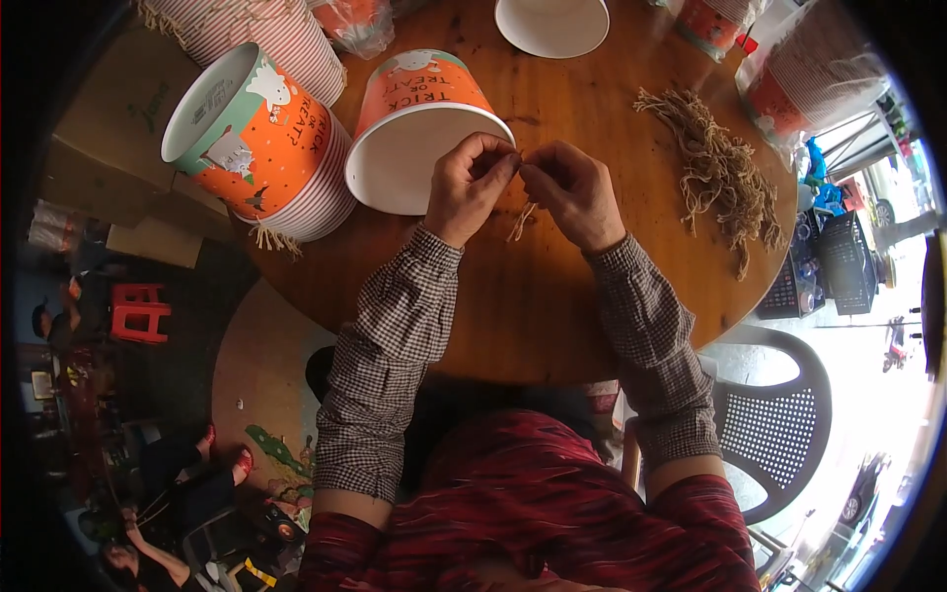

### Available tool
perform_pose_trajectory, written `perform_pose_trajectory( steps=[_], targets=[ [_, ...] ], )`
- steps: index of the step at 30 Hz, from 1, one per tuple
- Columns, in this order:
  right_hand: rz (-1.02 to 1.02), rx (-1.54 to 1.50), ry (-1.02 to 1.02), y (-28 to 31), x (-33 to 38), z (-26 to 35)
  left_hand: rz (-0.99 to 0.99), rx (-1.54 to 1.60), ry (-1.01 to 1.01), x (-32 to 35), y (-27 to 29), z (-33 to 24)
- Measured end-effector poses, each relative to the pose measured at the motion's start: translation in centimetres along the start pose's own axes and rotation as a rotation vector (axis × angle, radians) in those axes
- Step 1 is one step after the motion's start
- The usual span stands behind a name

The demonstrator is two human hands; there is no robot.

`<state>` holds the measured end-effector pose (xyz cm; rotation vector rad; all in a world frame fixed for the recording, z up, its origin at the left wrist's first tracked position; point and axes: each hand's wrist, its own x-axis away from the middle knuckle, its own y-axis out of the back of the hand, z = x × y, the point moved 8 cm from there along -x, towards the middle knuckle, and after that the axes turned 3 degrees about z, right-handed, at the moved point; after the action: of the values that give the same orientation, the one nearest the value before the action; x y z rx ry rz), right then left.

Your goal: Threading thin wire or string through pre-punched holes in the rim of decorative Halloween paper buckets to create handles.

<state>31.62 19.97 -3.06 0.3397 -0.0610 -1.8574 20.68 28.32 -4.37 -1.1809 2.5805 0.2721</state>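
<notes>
My left hand (pixel 472 187) and my right hand (pixel 574 194) meet fingertip to fingertip above the round wooden table. Both are closed in a pinch on a thin tan cord (pixel 522 223), whose frayed end hangs below the fingers. Right behind my left hand, an orange and green paper bucket (pixel 424 87) lies tipped, its white opening toward me. To its left leans a stack of similar paper buckets (pixel 266 128) with striped lower rims and a cord tuft at the base. A loose pile of tan cords (pixel 725 173) lies on the right of the table.
More stacked buckets (pixel 261 35) stand at the far left, and bagged ones (pixel 809 84) at the far right. A white bucket (pixel 552 25) sits at the back. Beyond the table are a grey chair (pixel 774 424), a red stool (pixel 139 313), cardboard boxes (pixel 118 148) and a seated person (pixel 163 553).
</notes>
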Motion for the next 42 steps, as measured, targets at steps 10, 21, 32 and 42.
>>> perform_pose_trajectory(
  steps=[10, 21, 32, 42],
  targets=[
    [-0.006, -0.063, -0.023, 0.1, -0.2, 0.0, -0.003, -0.109, -0.11, 0.0, 0.0, -0.8],
    [0.002, -0.1, -0.049, 0.4, -0.5, -0.9, -0.01, -0.103, -0.064, 0.0, -0.2, -0.4],
    [-0.056, 0.106, 0.039, 0.9, -0.6, -0.7, 0.076, 0.097, 0.081, -0.1, -0.2, 0.5],
    [-0.052, 0.123, 0.083, 0.6, -0.5, 0.0, 0.214, 0.579, 0.345, 0.6, -1.2, 2.0]
  ],
)
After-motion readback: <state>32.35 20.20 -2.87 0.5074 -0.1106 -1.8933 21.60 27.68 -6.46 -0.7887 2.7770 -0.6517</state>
